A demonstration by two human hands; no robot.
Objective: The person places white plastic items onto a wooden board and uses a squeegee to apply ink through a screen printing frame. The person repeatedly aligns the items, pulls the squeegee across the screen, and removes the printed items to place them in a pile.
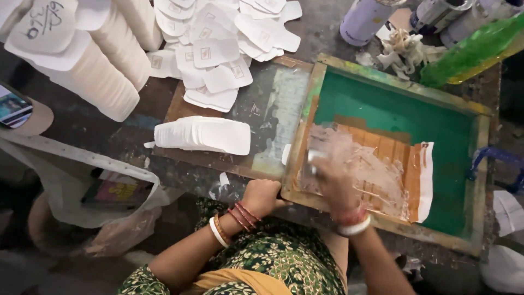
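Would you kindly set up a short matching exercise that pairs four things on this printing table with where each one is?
Things:
1. left hand
2. right hand
3. stack of white cutouts
4. printed cutouts

Places:
A. spread loosely at the far side of the table
B. lying on its side on the brown board left of the frame
C. gripping the near corner of the wooden screen frame
D. inside the frame, on the green mesh, blurred

Pairs: 1-C, 2-D, 3-B, 4-A
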